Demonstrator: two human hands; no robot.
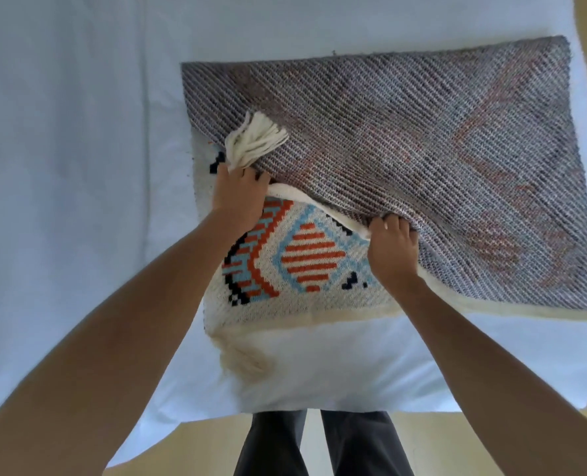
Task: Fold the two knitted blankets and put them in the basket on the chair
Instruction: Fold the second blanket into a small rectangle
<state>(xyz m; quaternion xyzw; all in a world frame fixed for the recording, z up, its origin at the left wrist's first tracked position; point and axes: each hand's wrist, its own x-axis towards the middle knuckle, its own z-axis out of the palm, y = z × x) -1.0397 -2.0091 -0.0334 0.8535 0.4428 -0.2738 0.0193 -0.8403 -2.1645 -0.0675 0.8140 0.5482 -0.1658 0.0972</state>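
Pale blue sheet carries one knitted blanket, its grey reverse turned over the patterned face. Left hand pinches the blanket's corner by the tassel and right hand grips its cream edge. Judged mid-fold; second blanket, basket and chair not in view.

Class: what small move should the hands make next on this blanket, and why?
Probably pull the flap toward the near left corner: the left hand, by the tassel, and right hand grip the blanket edge, and the patterned face there lies uncovered.
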